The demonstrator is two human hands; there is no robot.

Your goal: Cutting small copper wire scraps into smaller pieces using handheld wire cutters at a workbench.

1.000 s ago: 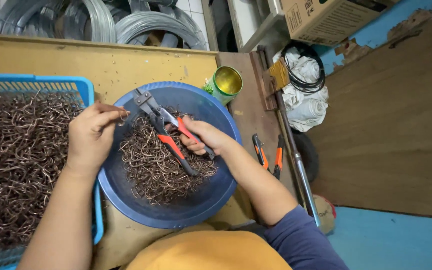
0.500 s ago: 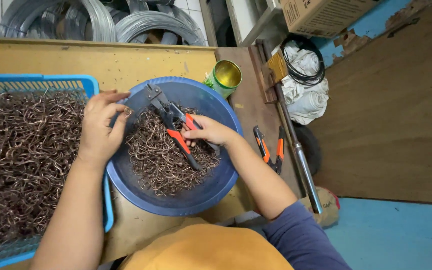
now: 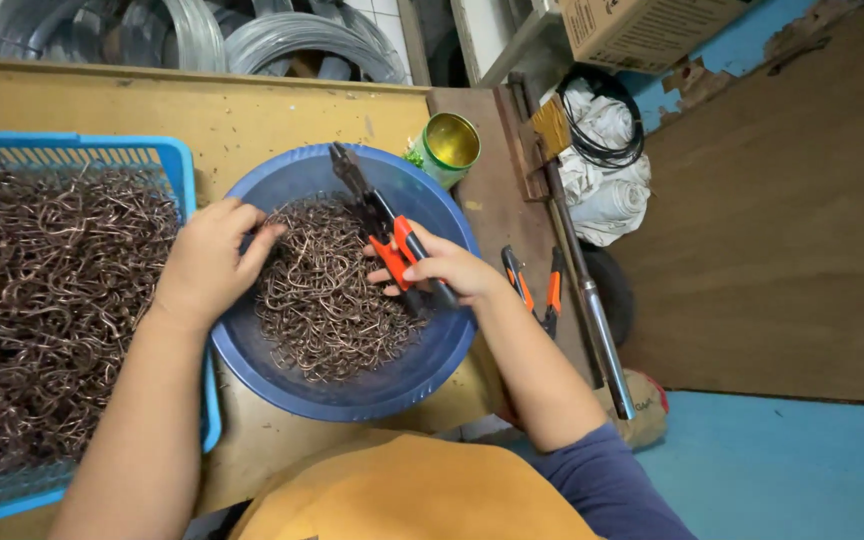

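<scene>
A round blue basin (image 3: 352, 385) of bent copper wire hooks (image 3: 327, 300) sits on the yellow counter (image 3: 252, 115), a blue basket (image 3: 177, 165) just left. The left hand (image 3: 207, 265) dips spread fingers (image 3: 257, 245) into the hooks; the right hand (image 3: 442, 270) grips orange-handled crimping pliers (image 3: 377, 215), nose pointing away up-left. Beyond stand a green tin (image 3: 447, 148) and wire coils (image 3: 282, 40)

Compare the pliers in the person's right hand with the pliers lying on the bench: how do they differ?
The held pliers are gripped in the right hand over the blue bowl; the spare pliers lie untouched on the wooden bench. The held pliers look longer and heavier, the spare pliers slimmer. Both have orange-and-black handles.
</scene>
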